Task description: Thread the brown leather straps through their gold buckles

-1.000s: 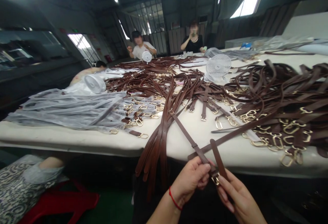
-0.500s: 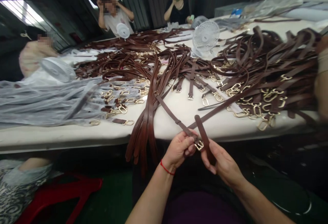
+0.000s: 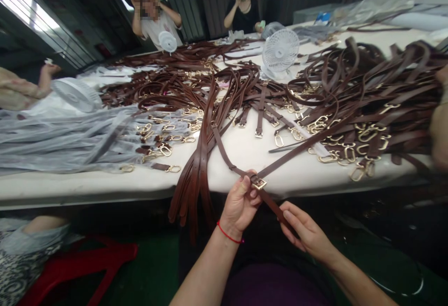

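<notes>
My left hand (image 3: 243,201) pinches a short brown strap (image 3: 224,152) close to its gold buckle (image 3: 259,184). A longer brown strap (image 3: 297,150) comes in from the right pile and passes at the buckle. Its end part (image 3: 272,205) runs down to the right, where my right hand (image 3: 299,226) grips it between thumb and fingers. The short strap reaches up to a hanging bundle of brown straps (image 3: 201,166) left of my hands. How the strap is threaded inside the buckle is too small to tell.
The white table (image 3: 231,149) bears a large strap pile (image 3: 378,91) with gold clasps at right and plastic-wrapped straps (image 3: 63,138) at left. White fans (image 3: 280,49) stand among them. A red stool (image 3: 87,266) is lower left. Several people surround the table.
The long strap's end, raised beside the buckle before, now runs through or past it down to the right. My left hand has moved slightly up-left, my right hand slightly down-right. The left-side person has shifted.
</notes>
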Available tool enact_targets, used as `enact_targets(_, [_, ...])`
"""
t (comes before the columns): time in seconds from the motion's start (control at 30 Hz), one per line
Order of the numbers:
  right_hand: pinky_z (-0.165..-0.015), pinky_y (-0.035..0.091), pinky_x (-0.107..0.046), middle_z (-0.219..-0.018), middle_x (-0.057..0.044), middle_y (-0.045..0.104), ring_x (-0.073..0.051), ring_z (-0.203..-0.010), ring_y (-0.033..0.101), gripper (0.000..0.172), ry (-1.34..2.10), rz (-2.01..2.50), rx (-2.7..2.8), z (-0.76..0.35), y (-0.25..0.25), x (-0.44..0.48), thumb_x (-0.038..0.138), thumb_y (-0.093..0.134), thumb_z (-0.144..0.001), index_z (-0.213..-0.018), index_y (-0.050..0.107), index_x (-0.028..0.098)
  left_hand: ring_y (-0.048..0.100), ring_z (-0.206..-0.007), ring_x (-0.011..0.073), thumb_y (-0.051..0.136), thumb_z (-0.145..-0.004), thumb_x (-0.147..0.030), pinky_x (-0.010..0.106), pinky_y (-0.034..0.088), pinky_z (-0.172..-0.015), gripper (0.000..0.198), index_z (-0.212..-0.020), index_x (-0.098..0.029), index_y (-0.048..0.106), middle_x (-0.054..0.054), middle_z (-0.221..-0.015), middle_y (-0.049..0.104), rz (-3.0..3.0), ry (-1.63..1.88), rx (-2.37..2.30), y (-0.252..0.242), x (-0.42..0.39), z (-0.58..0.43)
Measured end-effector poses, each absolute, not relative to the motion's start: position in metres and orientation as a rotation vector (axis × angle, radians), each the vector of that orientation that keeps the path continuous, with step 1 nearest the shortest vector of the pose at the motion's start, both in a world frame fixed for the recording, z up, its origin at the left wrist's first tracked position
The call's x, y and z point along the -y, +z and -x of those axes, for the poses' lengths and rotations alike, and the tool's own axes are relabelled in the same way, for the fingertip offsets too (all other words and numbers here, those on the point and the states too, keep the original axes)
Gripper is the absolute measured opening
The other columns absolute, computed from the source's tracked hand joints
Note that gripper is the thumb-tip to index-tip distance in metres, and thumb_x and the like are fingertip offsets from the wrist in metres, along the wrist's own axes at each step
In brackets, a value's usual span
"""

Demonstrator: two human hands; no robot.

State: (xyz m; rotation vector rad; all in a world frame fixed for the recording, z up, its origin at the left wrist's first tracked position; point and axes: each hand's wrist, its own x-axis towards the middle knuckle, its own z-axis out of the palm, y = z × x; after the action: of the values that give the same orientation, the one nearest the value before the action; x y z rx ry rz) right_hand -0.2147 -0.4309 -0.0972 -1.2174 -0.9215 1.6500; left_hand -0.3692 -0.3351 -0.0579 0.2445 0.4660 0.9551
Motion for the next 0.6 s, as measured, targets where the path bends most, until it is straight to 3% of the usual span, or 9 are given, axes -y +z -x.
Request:
enact_targets(0.2, [-0.033, 0.018, -0.015, -0.052, 0.007, 0.047, -0.004, -0.034, 0.029, 0.035, 1.529, 1.127, 0.873, 0.226, -0.096, 0.422, 0.054, 0.045, -0.094, -0.09, 0.049, 0.02, 0.051, -0.072, 0.0082, 0.074, -0.078, -0.024, 0.016, 0.037, -0.052, 0.025, -0.099, -0.015, 0.064, 0.004, -0.099, 0.06, -0.287, 1.017, -0.484, -0.057, 0.333, 0.367])
enact_targets(0.4, [-0.035, 0.021, -0.016, -0.053, 0.006, 0.049, -0.005, -0.036, 0.032, 0.034, 1.524, 1.098, 0.815, 0.234, -0.099, 0.423, 0.053, 0.049, -0.093, -0.092, 0.051, 0.02, 0.042, -0.058, 0.0039, 0.068, -0.084, -0.022, 0.016, 0.039, -0.052, 0.018, -0.1, -0.016, 0.065, 0.004, -0.1, 0.063, -0.201, 1.004, -0.433, -0.05, 0.332, 0.369])
enact_targets(0.6, [-0.036, 0.018, -0.015, -0.052, 0.006, 0.046, -0.005, -0.038, 0.029, 0.034, 1.52, 1.129, 0.812, 0.227, -0.098, 0.425, 0.053, 0.049, -0.093, -0.094, 0.051, 0.019, 0.042, -0.058, 0.0045, 0.057, -0.091, -0.022, 0.016, 0.04, -0.053, 0.014, -0.1, -0.014, 0.066, 0.009, -0.105, 0.064, -0.151, 1.019, -0.392, -0.052, 0.334, 0.367])
